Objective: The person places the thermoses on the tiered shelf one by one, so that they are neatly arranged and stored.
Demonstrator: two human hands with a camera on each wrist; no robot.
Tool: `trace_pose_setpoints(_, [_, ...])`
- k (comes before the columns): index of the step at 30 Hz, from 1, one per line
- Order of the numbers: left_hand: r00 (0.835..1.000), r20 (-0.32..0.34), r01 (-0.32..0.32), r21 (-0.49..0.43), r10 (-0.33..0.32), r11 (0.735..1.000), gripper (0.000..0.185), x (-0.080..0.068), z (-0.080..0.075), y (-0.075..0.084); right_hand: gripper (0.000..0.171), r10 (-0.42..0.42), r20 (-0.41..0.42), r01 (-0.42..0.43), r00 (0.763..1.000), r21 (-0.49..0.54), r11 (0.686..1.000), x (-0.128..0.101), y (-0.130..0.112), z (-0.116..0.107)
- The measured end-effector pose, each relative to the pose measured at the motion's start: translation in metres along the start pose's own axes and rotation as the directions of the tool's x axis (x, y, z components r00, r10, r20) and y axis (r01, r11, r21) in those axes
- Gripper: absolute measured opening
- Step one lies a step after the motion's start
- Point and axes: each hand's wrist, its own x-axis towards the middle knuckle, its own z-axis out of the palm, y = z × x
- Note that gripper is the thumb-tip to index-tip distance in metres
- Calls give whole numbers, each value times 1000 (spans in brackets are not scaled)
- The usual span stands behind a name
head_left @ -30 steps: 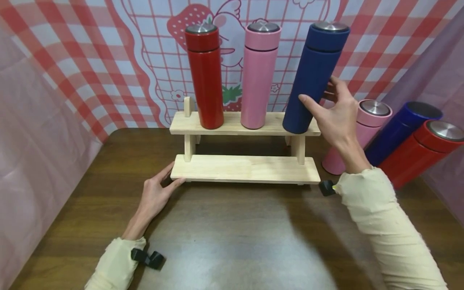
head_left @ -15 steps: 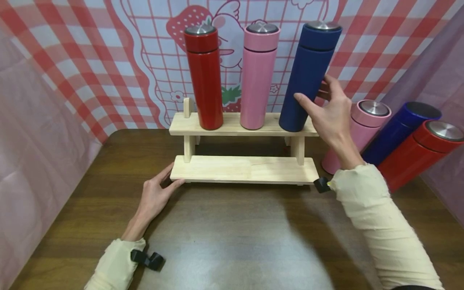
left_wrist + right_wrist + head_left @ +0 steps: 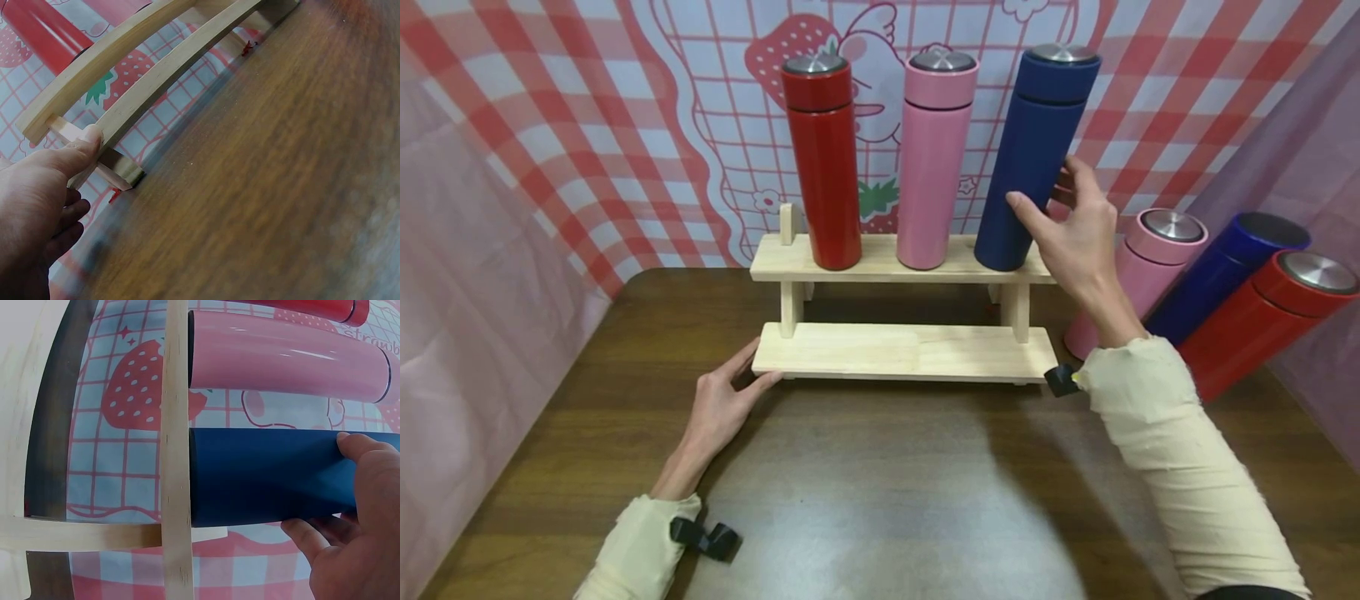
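Vs. 1 s ago, the navy flask is further L, nearer the pink flask, base now further in on the upper shelf; R hand goes w/ it. L hand & the two-tier stand hardly shift.

R hand holds the navy flask's lower half, thumb one side, fingers the other. L hand pinches L end of the lower shelf, thumb at front edge, fingers partly hidden. Step in hand: prob. seating the navy flask as third in the row, R of pink, w/ the red flask at far L. Base looks flush on the wood in R wrist view. Next move prob. calls for a straight, gentle release, no sideways nudge; L hand steadying.

Materials: stand is pale, bare wood, fine grain, flat boards on squared legs. Flasks are tall, smooth cylinders; red & pink glossy, navy matte, steel-look lid discs. Table dark wood-grain w/ sheen. Three more stand at R: 2nd pink flask, royal-blue flask (dark top, can't tell if capped), 2nd red flask.
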Motion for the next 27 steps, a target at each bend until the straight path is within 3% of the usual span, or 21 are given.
trace_pose_setpoints(27, [1000,7,-1,-1,1,1000,64,0,-1,0,70,-24,37,24,999,8,1000,-15,6,0])
